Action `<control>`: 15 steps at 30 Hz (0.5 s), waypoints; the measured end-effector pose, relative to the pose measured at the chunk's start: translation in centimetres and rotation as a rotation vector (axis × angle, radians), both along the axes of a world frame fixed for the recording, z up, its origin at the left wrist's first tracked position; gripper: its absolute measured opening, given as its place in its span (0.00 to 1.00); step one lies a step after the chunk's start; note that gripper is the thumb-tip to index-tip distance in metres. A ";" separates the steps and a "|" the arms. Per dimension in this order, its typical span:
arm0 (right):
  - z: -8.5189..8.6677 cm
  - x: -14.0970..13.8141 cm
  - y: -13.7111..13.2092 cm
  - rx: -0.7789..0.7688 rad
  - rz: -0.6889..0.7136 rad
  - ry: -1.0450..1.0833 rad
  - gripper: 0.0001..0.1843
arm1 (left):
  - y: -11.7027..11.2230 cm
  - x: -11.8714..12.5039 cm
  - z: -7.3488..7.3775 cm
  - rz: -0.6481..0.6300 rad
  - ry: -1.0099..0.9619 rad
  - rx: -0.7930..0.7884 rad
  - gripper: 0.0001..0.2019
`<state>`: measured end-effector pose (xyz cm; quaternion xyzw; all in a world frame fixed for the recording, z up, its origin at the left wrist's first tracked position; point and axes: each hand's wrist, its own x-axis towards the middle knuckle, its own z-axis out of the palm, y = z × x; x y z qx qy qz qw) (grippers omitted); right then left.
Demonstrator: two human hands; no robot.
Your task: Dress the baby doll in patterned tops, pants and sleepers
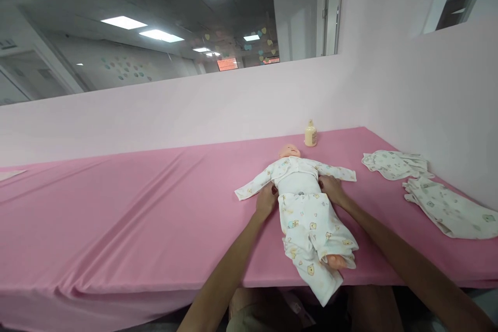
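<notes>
A baby doll (290, 151) lies on its back on the pink-covered table, its head toward the wall. It wears a white printed shirt (290, 165) with long sleeves spread to both sides, and white printed trousers (311, 225). A plain white band (298, 183) shows at the waist between them. One doll foot (336, 261) pokes from a trouser leg; the other leg's cloth hangs past the table edge. My left hand (266, 199) is closed at the left side of the waist, my right hand (330, 188) at the opposite side. Both pinch the shirt's lower edge; the fingertips are partly hidden.
A cream pump bottle (310, 135) stands behind the doll's head, near the wall. Two folded white printed garments, one farther back (397, 164) and one nearer (453, 207), lie at right. The pink sheet (136, 228) has creases at left. A window (155, 21) spans the wall above.
</notes>
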<state>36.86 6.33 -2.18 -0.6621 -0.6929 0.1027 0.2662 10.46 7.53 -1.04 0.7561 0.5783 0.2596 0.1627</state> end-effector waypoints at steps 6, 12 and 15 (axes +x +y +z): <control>0.0 -0.1 0.7 -0.070 -0.002 0.177 0.08 | 0.8 0.7 -0.6 0.055 0.243 0.056 0.10; 0.0 -0.4 1.0 -0.045 0.064 0.295 0.10 | 1.1 0.9 -0.8 0.044 0.311 0.080 0.10; -0.1 -0.1 1.0 -0.048 0.060 0.334 0.11 | 1.1 0.8 -0.7 0.070 0.328 0.091 0.11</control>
